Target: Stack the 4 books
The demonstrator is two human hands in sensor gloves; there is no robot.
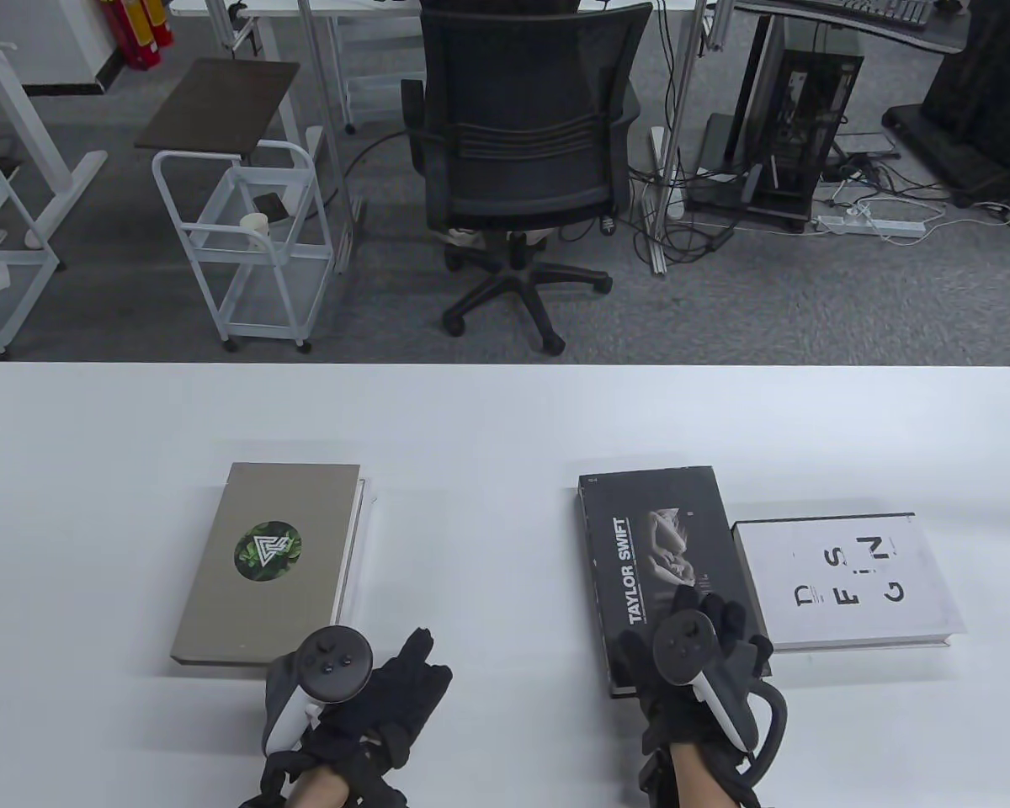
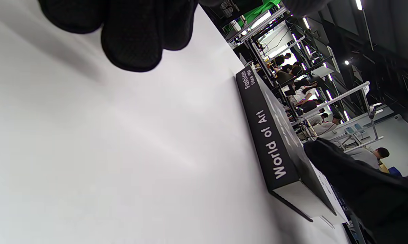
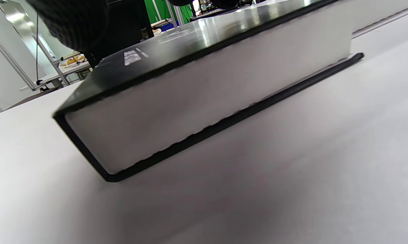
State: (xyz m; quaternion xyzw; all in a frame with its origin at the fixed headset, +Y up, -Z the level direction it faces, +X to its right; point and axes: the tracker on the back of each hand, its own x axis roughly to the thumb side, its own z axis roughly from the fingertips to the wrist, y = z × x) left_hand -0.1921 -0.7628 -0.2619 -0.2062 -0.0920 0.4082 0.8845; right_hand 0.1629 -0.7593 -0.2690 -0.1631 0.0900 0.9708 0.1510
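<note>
A grey book with a green round emblem (image 1: pixel 265 560) lies flat at the table's left; a white edge shows along its right side. A black Taylor Swift book (image 1: pixel 665 564) lies at the right, touching a white DESIGN book (image 1: pixel 842 581) on its right. My right hand (image 1: pixel 699 648) rests on the black book's near end, fingers (image 3: pixel 71 23) on its cover (image 3: pixel 204 101). My left hand (image 1: pixel 362 682) is open and empty over bare table by the grey book's near right corner. Its fingertips (image 2: pixel 132 40) hang above the table, left of the black book's spine (image 2: pixel 271 142).
The white table (image 1: pixel 488 421) has bare room between the two groups of books and behind them. Beyond its far edge stand an office chair (image 1: pixel 522 151) and a white cart (image 1: pixel 244 227).
</note>
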